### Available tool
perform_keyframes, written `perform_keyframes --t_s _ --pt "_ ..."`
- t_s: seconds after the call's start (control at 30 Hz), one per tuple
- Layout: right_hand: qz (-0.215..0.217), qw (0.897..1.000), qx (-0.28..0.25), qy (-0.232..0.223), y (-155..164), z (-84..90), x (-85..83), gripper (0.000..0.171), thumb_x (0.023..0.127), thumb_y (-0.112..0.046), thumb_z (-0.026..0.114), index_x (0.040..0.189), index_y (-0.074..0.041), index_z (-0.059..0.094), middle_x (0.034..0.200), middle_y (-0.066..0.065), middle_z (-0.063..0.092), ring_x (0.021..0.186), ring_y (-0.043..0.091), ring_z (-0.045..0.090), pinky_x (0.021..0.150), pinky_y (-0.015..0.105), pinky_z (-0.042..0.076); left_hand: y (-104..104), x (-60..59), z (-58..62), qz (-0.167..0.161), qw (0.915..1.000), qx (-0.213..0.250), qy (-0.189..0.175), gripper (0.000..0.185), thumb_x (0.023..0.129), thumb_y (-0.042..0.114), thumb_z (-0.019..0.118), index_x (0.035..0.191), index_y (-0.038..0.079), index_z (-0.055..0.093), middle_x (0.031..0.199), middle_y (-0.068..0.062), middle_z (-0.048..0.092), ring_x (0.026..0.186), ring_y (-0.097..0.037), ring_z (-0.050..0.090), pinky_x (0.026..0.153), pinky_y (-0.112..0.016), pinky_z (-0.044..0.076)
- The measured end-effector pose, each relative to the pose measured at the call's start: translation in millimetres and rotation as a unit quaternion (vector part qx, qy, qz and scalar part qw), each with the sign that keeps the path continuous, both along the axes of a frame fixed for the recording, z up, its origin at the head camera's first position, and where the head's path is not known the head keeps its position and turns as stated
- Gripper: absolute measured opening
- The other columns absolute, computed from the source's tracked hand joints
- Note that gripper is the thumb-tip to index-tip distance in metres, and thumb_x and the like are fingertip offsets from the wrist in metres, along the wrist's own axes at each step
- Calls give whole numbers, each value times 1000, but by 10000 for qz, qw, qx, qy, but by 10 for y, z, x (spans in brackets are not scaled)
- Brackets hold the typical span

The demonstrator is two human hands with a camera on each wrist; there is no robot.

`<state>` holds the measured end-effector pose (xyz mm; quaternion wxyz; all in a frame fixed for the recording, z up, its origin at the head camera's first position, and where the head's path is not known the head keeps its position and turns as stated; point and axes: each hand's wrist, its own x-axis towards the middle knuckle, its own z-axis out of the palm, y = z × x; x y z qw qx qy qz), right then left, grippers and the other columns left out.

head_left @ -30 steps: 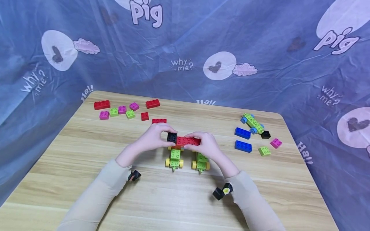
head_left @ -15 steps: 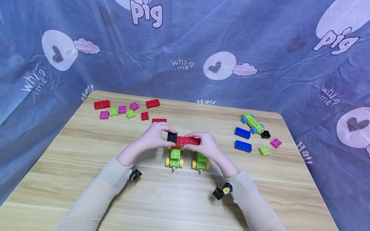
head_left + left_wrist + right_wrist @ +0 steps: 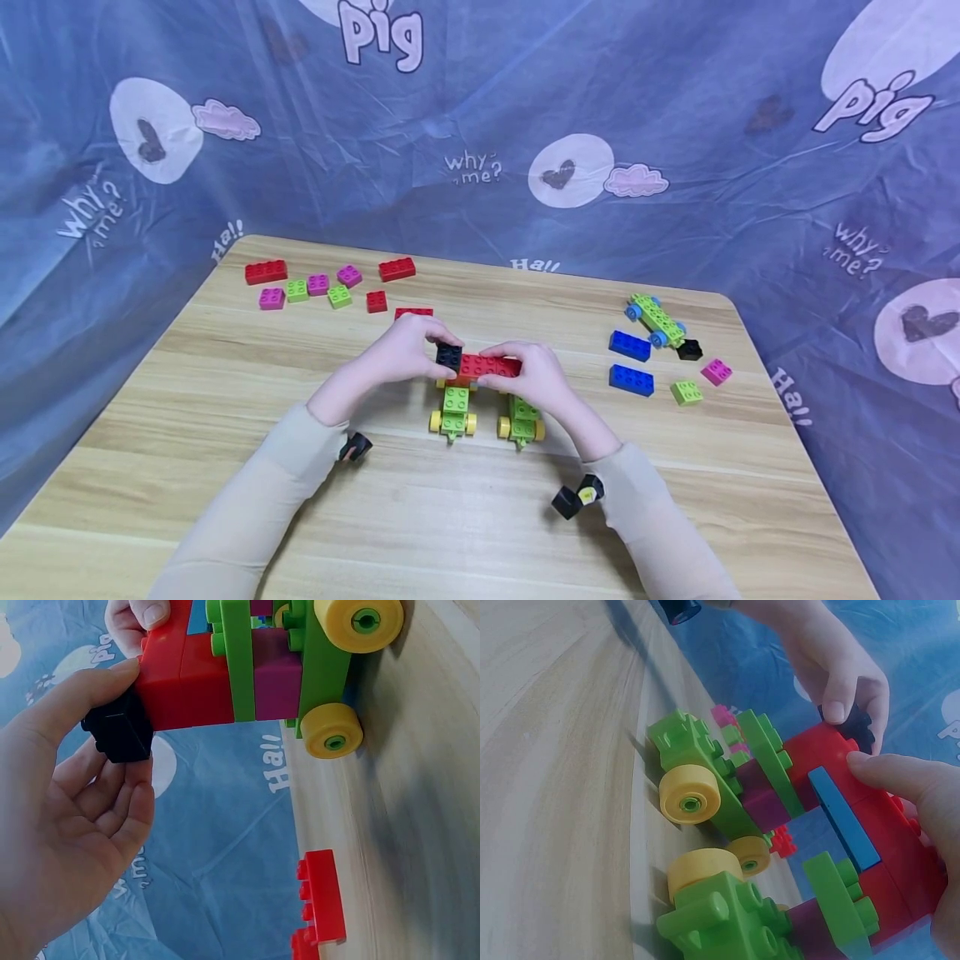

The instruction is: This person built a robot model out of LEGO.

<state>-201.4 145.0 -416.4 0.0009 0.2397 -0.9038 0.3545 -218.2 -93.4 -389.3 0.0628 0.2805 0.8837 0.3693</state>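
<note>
My left hand (image 3: 401, 352) pinches a black brick (image 3: 120, 727) between thumb and fingers. That brick sits tilted at the end of the upper red bricks (image 3: 480, 365), right at their studs. Around the other end of the red bricks my right hand (image 3: 534, 375) is curled, thumb along the near side. Below is a bridge-like build: two green wheeled bases (image 3: 454, 421) with yellow wheels (image 3: 690, 795), carrying purple bricks (image 3: 277, 675) and green bricks (image 3: 769, 754). A blue brick (image 3: 845, 817) spans between the two sides under the red.
Loose red, pink and green bricks (image 3: 297, 290) lie at the table's back left. A red brick (image 3: 413, 313) is just behind my left hand. On the right are two blue bricks (image 3: 632, 380), a green car base with blue wheels (image 3: 655, 319), and small black, pink and green bricks (image 3: 687, 392).
My left wrist has shifted slightly up and to the right, still holding the black brick. My right hand and the build stay in place.
</note>
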Motion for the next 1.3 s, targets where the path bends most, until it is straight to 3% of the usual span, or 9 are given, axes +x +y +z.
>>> perform_keyframes --t_s 0.6,1.0,1.3 --pt "-10 10000 -15 0 -1 -4 -6 39 78 -32 83 110 -12 74 106 7 74 84 16 65 70 27 49 19 48 4 193 9997 -165 -51 43 73 15 83 114 6 72 111 -10 72 107 -27 64 97 -44 51" --pt "25 10000 -60 -37 -1 -5 -5 38 79 -32 82 111 -12 74 107 7 74 87 17 67 72 29 50 -8 45 -37 118 9999 -14 -42 43 74 16 83 114 7 72 112 -9 72 107 -26 64 96 -45 51" --pt "36 10000 -27 -67 11 -9 -7 39 79 -32 81 112 -12 74 107 6 74 85 15 65 71 28 50 -15 59 -33 -59 9997 -130 211 44 77 18 82 117 6 70 115 -9 71 110 -26 64 97 -44 50"
